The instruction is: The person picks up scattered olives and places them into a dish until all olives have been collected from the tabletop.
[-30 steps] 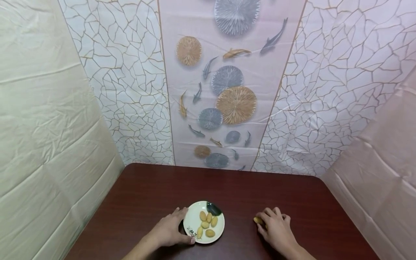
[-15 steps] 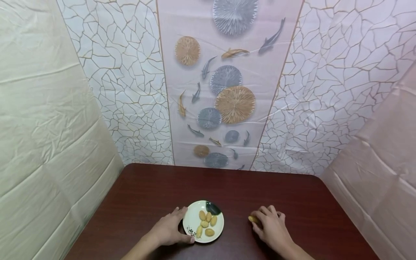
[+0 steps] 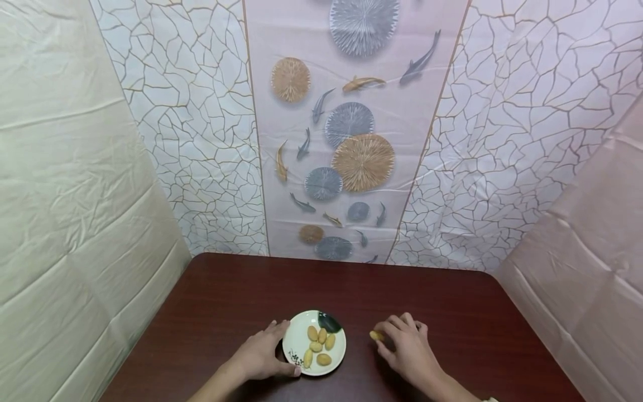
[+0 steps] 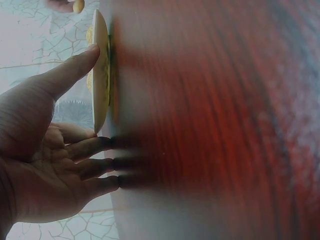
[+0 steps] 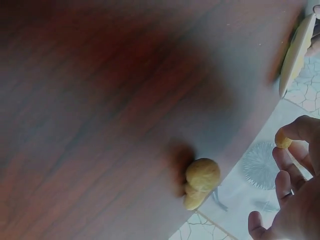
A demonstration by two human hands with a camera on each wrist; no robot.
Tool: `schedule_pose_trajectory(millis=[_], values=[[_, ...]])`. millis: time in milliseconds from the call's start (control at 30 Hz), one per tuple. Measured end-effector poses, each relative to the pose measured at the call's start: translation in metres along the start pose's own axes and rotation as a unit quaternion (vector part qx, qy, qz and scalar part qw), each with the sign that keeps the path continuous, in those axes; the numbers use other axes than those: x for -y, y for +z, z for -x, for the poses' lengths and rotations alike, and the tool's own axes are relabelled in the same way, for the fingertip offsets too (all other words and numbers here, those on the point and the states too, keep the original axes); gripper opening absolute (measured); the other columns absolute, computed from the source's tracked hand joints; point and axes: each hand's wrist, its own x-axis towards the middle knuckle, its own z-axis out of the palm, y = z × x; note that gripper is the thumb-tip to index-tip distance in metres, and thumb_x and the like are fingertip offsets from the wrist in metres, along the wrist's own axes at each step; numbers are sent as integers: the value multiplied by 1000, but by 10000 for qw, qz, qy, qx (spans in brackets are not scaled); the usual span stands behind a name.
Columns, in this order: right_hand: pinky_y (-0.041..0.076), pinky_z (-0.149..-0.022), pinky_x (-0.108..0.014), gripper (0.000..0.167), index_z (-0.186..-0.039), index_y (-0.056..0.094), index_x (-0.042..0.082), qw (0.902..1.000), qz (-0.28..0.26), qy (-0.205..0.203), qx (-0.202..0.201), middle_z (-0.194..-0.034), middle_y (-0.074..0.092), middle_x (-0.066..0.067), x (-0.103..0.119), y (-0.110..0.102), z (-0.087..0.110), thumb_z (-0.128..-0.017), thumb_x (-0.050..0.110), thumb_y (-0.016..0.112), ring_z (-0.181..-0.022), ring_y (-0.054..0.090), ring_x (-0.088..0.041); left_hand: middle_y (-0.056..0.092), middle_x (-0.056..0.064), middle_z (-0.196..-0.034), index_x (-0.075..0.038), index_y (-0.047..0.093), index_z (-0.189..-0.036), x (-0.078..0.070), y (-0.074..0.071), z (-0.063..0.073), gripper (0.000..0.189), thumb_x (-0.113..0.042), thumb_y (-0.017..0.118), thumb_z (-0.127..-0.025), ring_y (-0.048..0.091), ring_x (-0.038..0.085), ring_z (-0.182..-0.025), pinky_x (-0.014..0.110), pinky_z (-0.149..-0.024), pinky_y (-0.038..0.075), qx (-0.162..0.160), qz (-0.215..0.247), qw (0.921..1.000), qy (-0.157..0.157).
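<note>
On the dark wooden table, a small round plate point(image 3: 293, 335), cream with a dark green patch, holds several small oval yellow fruits point(image 3: 324, 359). My left hand point(image 3: 259, 352) rests at the plate's left side with straight fingers. Its thumb touches the near rim in the left wrist view, and its index finger meets the far rim. My right hand point(image 3: 407, 346), right of the plate, pinches one yellow fruit point(image 5: 283, 140) between thumb and fingertips. Two more yellow fruits point(image 5: 203, 175) sit together on the table in the right wrist view; my right hand hides them in the head view.
The table point(image 3: 241, 290) reaches back to a wall cloth point(image 3: 351, 212) printed with fish and lily pads. Pale fabric point(image 3: 85, 223) hangs along the left side, and more pale fabric point(image 3: 582, 268) lines the right.
My right hand has moved left toward the plate with the yellow fruit pinched in its fingers. The left hand and the plate have stayed in place.
</note>
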Motion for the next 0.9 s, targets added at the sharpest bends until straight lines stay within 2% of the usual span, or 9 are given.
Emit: schedule_pose_trajectory(millis=[100, 300, 900], values=[[49, -86, -59, 37, -98, 78, 26, 9998, -11, -140, -135, -96, 70, 15, 2, 1, -2, -71, 15, 102, -95, 54, -11, 48, 28, -169, -1, 44, -167, 2, 2, -1, 120, -63, 95, -78, 43, 59, -156, 83, -120, 37, -10, -39, 10000, -20], [50, -85, -60, 38, -98, 78, 25, 9992, -49, -303, -264, -96, 71, 15, 8, 2, -8, -71, 14, 102, -95, 54, -10, 48, 28, -170, -1, 44, -168, 0, -1, 1, 119, -59, 97, -78, 43, 60, -156, 81, -121, 37, -11, -7, 10000, -28], [51, -88, -62, 30, -101, 79, 26, 9992, -340, -193, 102, -98, 72, 12, 26, 5, -24, -79, 17, 98, -95, 55, -12, 48, 26, -170, -3, 44, -168, -1, -1, -1, 115, -55, 97, -80, 43, 60, -156, 82, -121, 37, -16, -58, 10000, -71]])
